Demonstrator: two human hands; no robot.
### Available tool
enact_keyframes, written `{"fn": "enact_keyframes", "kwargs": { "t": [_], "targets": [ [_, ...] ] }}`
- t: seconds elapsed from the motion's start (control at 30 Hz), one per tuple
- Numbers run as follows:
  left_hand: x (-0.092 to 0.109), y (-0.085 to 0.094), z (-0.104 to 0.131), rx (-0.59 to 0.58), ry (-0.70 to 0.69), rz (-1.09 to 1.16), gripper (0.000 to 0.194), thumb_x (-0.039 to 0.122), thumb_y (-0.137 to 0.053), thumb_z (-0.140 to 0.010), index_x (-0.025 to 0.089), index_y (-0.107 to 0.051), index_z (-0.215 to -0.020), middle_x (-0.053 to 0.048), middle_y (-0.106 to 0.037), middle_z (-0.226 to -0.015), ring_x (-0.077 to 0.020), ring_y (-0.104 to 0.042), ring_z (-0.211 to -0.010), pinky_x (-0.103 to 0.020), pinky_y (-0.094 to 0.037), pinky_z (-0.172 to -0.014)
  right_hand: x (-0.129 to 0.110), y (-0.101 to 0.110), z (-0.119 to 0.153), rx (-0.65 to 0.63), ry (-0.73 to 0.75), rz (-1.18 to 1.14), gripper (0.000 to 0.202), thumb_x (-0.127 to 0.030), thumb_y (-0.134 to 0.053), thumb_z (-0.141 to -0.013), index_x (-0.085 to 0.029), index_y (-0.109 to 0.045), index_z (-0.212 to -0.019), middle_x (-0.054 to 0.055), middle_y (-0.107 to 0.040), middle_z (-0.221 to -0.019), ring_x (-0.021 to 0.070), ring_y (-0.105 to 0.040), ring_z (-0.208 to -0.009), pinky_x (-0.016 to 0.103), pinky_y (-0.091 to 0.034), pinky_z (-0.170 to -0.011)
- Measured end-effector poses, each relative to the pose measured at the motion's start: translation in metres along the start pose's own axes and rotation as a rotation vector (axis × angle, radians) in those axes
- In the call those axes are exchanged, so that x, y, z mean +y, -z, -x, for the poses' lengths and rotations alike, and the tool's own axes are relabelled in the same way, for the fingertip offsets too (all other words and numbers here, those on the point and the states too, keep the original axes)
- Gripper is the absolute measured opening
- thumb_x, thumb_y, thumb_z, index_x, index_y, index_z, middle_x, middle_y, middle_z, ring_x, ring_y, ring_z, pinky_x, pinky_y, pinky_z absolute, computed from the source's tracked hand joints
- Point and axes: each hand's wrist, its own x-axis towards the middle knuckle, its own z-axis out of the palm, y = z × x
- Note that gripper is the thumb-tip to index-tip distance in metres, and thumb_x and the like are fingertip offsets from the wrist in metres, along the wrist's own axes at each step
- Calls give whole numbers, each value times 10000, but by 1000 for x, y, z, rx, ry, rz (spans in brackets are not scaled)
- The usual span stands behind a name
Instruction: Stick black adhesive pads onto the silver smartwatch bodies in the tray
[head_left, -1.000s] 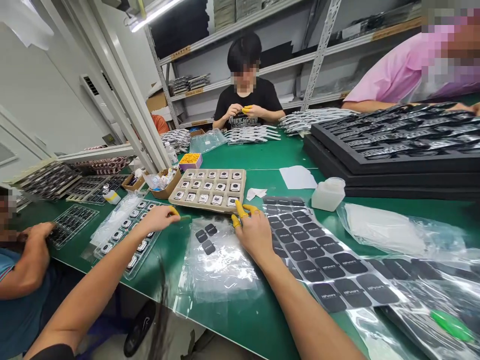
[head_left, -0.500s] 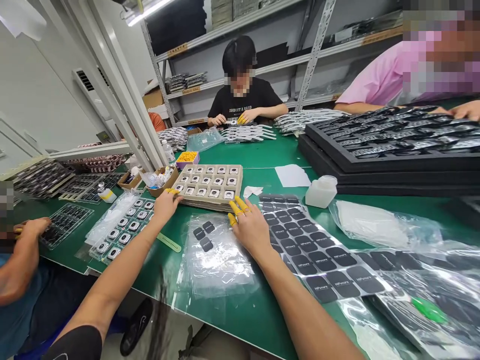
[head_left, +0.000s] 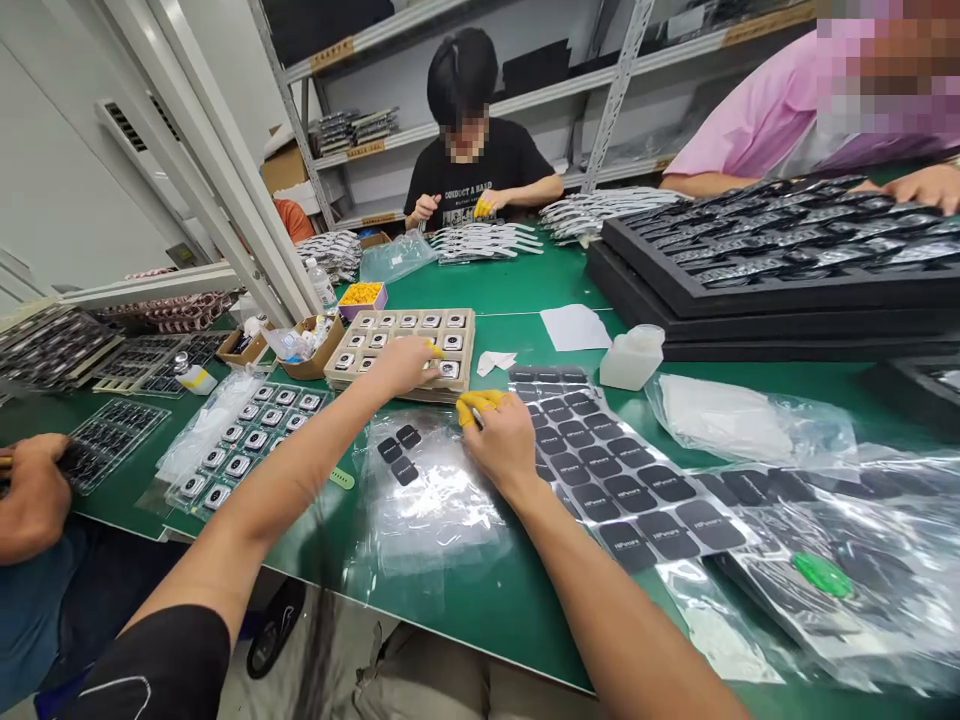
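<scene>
A beige tray [head_left: 401,392] holds rows of square white watch bodies with dark round centres. Over its front right part reaches my left hand [head_left: 405,368], thumb and yellow-capped fingertip apart beside a watch body [head_left: 449,370] in the corner compartment. My right hand [head_left: 501,440] is closed just off the tray's right front corner, its fingers in yellow finger cots curled inward. A thin dark bit shows between them, too small to name. Under and beside this hand lie a clear plastic bag [head_left: 431,520] with 3 black square stickers and a sheet of black stickers [head_left: 630,490].
More watch bodies sit in a clear tray [head_left: 238,465] on the left. A white bottle [head_left: 632,357], black foam trays [head_left: 637,310] and plastic bags [head_left: 757,425] stand or lie to the right. Co-workers sit across the green table [head_left: 517,285] and at the left.
My left hand has moved from the tray's left front corner rightward over the watch bodies. My right hand's fingers have curled in from the tray's corner. The view has shifted slightly.
</scene>
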Motion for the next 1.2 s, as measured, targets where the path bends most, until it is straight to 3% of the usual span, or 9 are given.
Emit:
{"fn": "enact_keyframes", "kwargs": {
  "t": [0.17,0.3,0.43,0.53,0.7,0.77,0.83,0.93,1.2],
  "targets": [
    [1,14,-49,-197,-240,-7,245,342,-691,-809,182,-790,-968,-112,-767,-899,-238,-678,-836,-293,-446,-706,11,7,2,-101,-16,-64,262,-264,-520,-940,-165,-750,-1016,128,-745,-1008,270,-622,-992,425,-460,-897],
    [2,21,-54,-241,-328,-32,263,325,-670,-792,156,-793,-950,-139,-765,-913,-249,-676,-833,-312,-457,-733,0,21,-2,-504,226,-226,323,-417,-638,-889,-255,-723,-1154,97,-669,-1281,279,-576,-1175,476,-401,-1022],
    [11,20,-61,-237,-296,-4,198,240,-653,-772,126,-788,-862,-149,-758,-877,-263,-688,-846,-324,-477,-785,-30,27,10,-794,368,-149,515,-622,-608,-864,-363,-627,-1308,100,-482,-1512,362,-388,-1407,701,-99,-1131],
    [16,17,-53,-160,-195,59,204,164,-597,-815,89,-761,-910,-174,-746,-922,-277,-693,-911,-338,-482,-843,-53,22,24,-668,261,-24,496,-576,-553,-921,-269,-639,-1301,169,-583,-1380,374,-425,-1375,725,-105,-1122],
    [23,4,17,92,-42,282,407,269,-299,-1026,96,-594,-1247,-169,-679,-1181,-248,-649,-1076,-362,-490,-925,-55,20,18,-184,85,-145,279,-368,-522,-977,-212,-711,-1110,118,-691,-1034,269,-610,-1054,520,-440,-1010],
    [26,-10,52,255,73,902,350,362,-393,-1016,154,-596,-1211,-107,-692,-1122,-213,-657,-1041,-347,-497,-954,-45,25,7,3,3,-235,294,-268,-480,-991,-197,-647,-1222,116,-667,-1054,235,-605,-1010,448,-492,-950],
    [28,-28,79,187,152,1418,348,395,-534,-959,162,-579,-1213,-77,-689,-1015,-191,-682,-914,-340,-536,-889,-34,30,-1,58,61,-363,324,-225,-509,-973,-224,-600,-1285,111,-628,-1141,222,-590,-1044,420,-511,-933],
    [30,-50,96,-69,167,1844,543,367,-753,-813,188,-535,-1276,-36,-652,-915,-141,-652,-692,-303,-558,-697,-24,29,-3,-106,257,-473,303,-213,-574,-948,-276,-625,-1240,94,-561,-1280,199,-578,-1052,401,-524,-919],
    [35,-71,94,-218,219,2037,677,181,-920,-563,181,-649,-1183,-73,-680,-1107,-172,-661,-962,-275,-537,-824,-25,24,2,-122,-20,-639,134,-285,-570,-956,-225,-668,-887,56,-644,-973,176,-615,-868,348,-529,-765]
  ]
}}
